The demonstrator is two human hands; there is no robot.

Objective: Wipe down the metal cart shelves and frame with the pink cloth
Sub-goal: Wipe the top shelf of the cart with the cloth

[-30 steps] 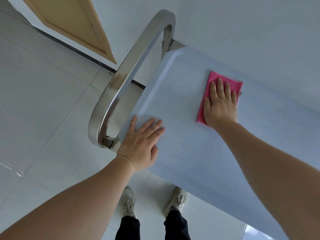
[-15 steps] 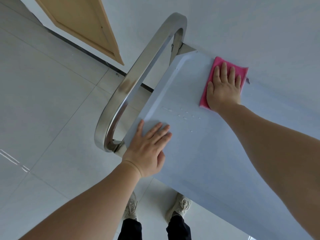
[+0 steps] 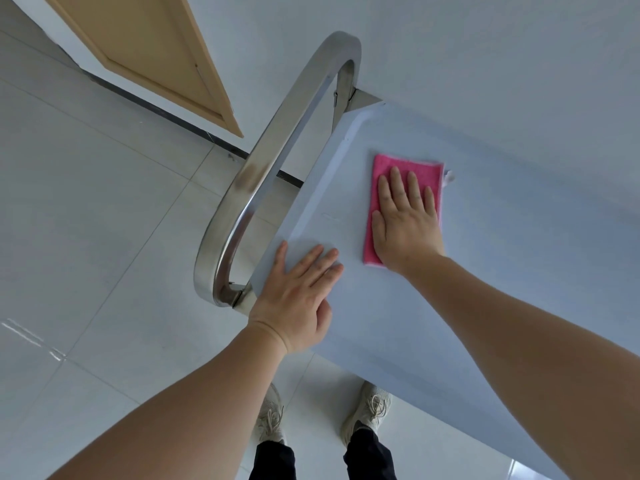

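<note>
Pressing right hand (image 3: 407, 230): fingers straight, slightly spread, palm flat on the pink cloth (image 3: 382, 169).
Bracing left hand (image 3: 298, 299): flat, fingers straight, resting on the top shelf (image 3: 502, 289) at its near corner.
Cloth position: flat on that shelf, near the steel handle (image 3: 273, 157).

Pale cart shelf (image 3: 467, 306), pink cloth (image 3: 388, 168) flat on it, both hands pressing.

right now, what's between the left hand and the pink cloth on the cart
Nothing: the head view shows only a bare strip of the cart shelf between the left hand and the pink cloth.
</note>
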